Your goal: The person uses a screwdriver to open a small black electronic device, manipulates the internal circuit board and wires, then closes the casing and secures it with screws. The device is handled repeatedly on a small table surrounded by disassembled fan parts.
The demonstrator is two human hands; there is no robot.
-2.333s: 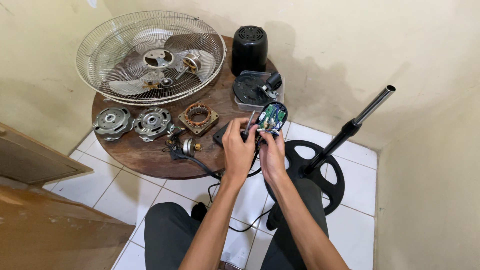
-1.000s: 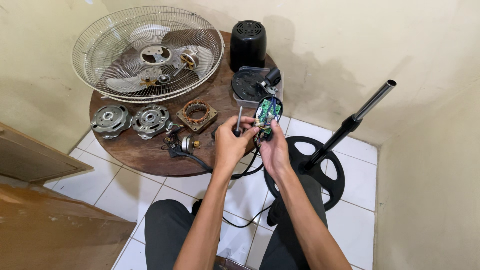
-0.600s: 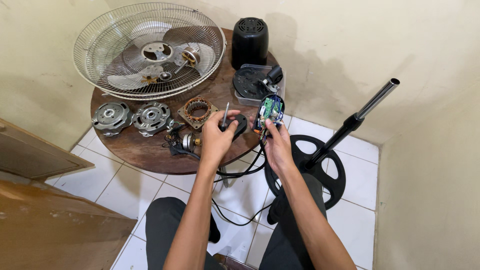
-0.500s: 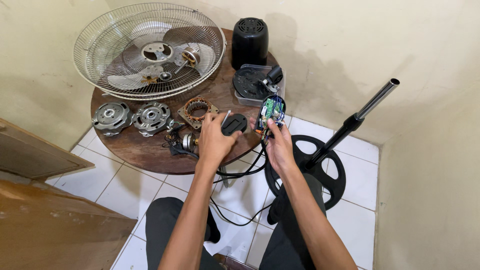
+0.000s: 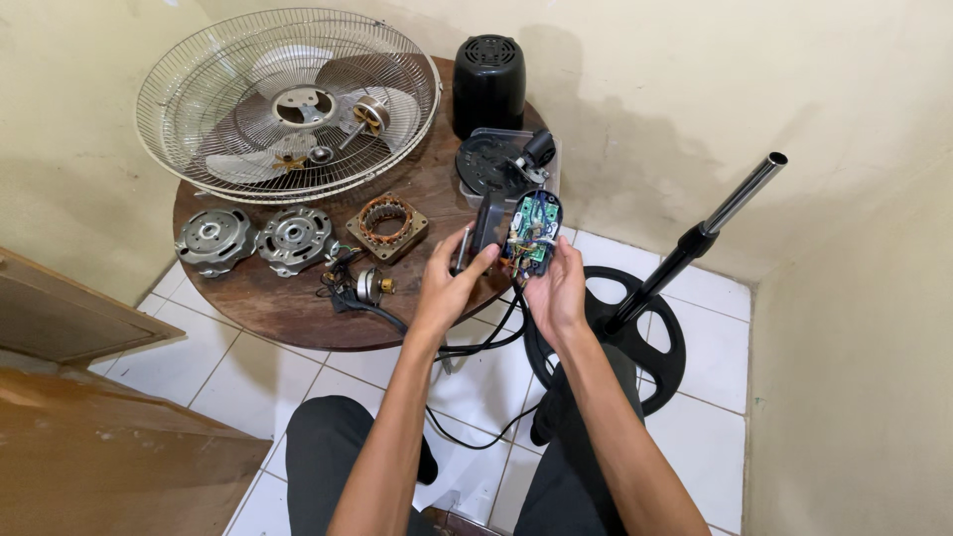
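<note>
Over the round table's [image 5: 298, 308] 4 o'clock edge, the left hand [image 5: 449, 288] grips a black cover [image 5: 488, 220] and a screwdriver [image 5: 462, 248], fingers curled. The right hand [image 5: 558, 290] cradles the open housing [image 5: 534, 233], circuit board exposed, thumb pressed on its rim. Wires [image 5: 467, 342] trail below; a tug could likely strain them, or the housing could slip floorward.

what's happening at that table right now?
A person sits at a round wooden table strewn with fan parts. The right hand holds an opened dark control housing with a green circuit board; the left hand holds its black cover piece beside it. A wire fan guard, two metal motor end plates and a copper-wound stator lie on the table.
</note>
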